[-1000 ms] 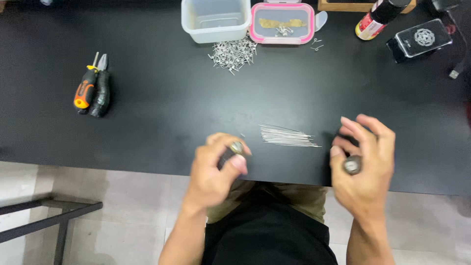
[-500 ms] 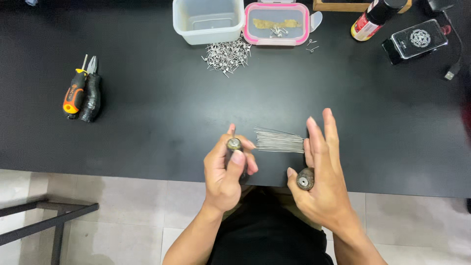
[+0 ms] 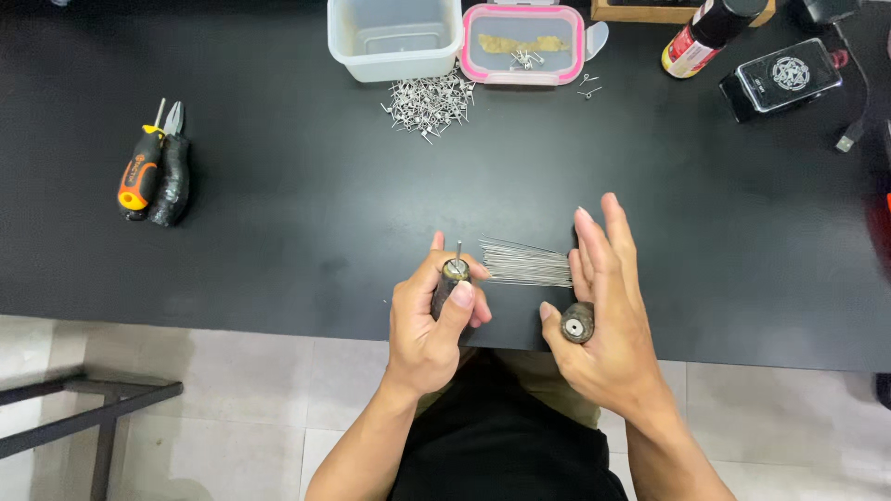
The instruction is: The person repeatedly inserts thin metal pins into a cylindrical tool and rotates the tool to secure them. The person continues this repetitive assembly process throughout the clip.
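Two hands: left hand (image 3: 432, 320) clenched around pin tool (image 3: 452, 278), right hand (image 3: 603, 315) half-spread, cradling cylinder (image 3: 576, 323).

Wires (image 3: 524, 262) lie near the table's (image 3: 278, 232) front edge; pliers (image 3: 153, 167) at left; tubs (image 3: 394, 37) and staples (image 3: 429, 100) at back.

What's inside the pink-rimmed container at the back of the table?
The pink-rimmed container holds a yellowish strip and a few small metal pieces near its middle. What lies under the strip cannot be seen.
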